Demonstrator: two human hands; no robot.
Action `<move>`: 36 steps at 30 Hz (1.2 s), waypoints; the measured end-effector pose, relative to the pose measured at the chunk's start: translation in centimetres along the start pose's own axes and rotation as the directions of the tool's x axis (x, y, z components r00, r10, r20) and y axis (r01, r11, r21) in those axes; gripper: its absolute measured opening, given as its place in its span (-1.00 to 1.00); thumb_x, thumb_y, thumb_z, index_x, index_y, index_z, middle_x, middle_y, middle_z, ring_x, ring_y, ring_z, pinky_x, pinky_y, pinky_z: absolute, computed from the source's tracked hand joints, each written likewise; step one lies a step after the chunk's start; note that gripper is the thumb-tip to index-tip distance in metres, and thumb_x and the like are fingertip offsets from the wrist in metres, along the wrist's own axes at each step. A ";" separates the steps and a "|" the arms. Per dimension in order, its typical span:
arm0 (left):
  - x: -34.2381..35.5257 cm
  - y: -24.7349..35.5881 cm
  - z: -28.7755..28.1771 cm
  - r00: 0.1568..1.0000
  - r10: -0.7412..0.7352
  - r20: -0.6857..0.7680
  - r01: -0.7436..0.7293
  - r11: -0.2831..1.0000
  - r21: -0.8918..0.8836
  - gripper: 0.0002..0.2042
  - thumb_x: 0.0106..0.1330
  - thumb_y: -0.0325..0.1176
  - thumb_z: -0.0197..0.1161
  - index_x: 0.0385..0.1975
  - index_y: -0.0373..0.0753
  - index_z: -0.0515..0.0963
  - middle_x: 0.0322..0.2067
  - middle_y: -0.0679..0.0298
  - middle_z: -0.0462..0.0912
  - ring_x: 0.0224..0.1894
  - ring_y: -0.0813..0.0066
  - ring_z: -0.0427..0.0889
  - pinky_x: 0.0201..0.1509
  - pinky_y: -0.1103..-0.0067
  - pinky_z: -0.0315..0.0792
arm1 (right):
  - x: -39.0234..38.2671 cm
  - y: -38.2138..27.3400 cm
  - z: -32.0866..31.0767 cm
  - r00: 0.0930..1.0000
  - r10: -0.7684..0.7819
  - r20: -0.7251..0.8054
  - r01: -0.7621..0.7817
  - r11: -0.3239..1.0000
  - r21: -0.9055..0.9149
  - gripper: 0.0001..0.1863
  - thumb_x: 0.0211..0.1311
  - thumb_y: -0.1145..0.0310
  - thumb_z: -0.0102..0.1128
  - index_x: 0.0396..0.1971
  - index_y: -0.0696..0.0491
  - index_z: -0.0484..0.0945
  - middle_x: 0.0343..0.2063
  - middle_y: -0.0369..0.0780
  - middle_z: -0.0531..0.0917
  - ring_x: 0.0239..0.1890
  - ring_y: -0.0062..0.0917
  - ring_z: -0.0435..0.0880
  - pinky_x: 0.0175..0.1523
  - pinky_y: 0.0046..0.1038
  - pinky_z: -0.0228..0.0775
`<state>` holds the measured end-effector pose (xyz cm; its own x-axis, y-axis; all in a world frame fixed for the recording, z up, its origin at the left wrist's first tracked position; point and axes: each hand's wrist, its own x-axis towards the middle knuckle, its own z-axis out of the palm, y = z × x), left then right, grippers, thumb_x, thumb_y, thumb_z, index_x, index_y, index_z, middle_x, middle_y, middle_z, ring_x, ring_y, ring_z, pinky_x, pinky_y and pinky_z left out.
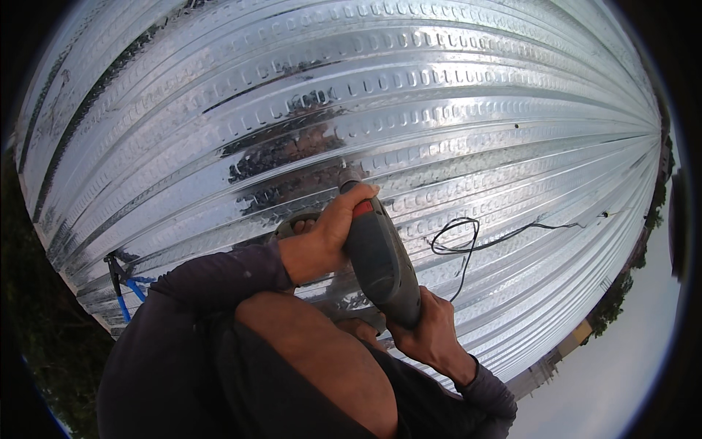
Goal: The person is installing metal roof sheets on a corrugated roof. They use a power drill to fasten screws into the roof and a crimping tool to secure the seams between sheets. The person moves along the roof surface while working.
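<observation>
A dark grey power drill (pixel 384 260) with a red band lies across the middle of the view, its front end angled toward the ribbed silver metal sheet (pixel 453 102); I cannot tell whether the tip touches it. My left hand (pixel 325 241) grips the drill near its front, thumb on top, with a looped handle partly hidden beside it. Lower right, my right hand (pixel 431 333) is closed around the drill's rear. A black cord (pixel 475 241) trails in a loop over the sheet to the right.
Bolt cutters or similar with blue handles (pixel 126 289) lie at the left edge. My bare leg (pixel 314 344) is bent beneath my arms. The roof's edge curves round to trees (pixel 614 300), a low structure (pixel 567 344) and sky at the right.
</observation>
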<state>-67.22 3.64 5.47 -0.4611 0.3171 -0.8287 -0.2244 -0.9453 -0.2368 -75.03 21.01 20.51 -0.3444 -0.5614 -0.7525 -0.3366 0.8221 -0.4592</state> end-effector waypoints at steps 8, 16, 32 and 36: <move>0.4 -1.1 -0.6 1.000 -0.031 0.003 0.031 0.999 -0.011 -0.53 0.25 0.09 0.32 -0.29 -0.30 0.58 -0.41 0.14 0.65 -0.37 0.28 0.65 -0.11 0.37 0.58 | -0.7 1.0 0.1 1.000 -0.028 -0.009 0.028 1.000 -0.002 -0.47 -0.04 0.16 0.51 -0.24 0.23 0.49 -0.41 0.05 0.66 -0.38 0.07 0.71 -0.28 -0.06 0.56; -1.3 -1.5 -0.4 0.997 -0.022 0.069 0.018 0.998 0.061 -0.56 0.24 0.07 0.31 -0.24 -0.25 0.57 -0.34 0.16 0.66 -0.30 0.31 0.65 -0.05 0.38 0.56 | -2.1 2.6 0.5 0.991 -0.135 -0.001 0.135 0.991 0.009 -0.37 -0.06 0.16 0.53 -0.03 0.20 0.51 -0.28 0.00 0.67 -0.32 0.01 0.72 -0.24 -0.08 0.59; 11.7 -4.3 8.6 0.886 0.047 0.460 -0.463 0.069 0.884 -0.63 0.21 -0.16 0.49 -0.15 -0.33 0.70 -0.27 0.23 0.77 -0.22 0.49 0.73 -0.10 0.52 0.56 | 0.6 21.9 12.7 0.694 -0.382 -0.611 -0.099 0.789 -0.606 -0.33 0.22 0.34 0.22 0.34 0.24 0.38 -0.62 -0.32 0.42 -0.59 -0.49 0.46 -0.36 -0.34 0.24; 13.5 -4.6 10.9 0.846 0.140 0.514 -0.390 -0.493 0.778 -0.59 0.19 -0.06 0.49 -0.23 -0.33 0.75 -0.35 0.25 0.78 -0.31 0.49 0.73 -0.16 0.50 0.57 | 4.0 24.1 16.6 0.526 -0.365 -0.769 -0.089 0.875 -0.476 -0.23 0.06 0.34 0.28 0.35 0.22 0.38 -0.59 -0.34 0.44 -0.57 -0.52 0.45 -0.35 -0.36 0.25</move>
<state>-81.72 13.13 0.91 -0.8628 0.1754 -0.4741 -0.3769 0.4018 0.8346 -69.96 40.13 -1.41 -0.7317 -0.6681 0.1349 -0.6812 0.7238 -0.1098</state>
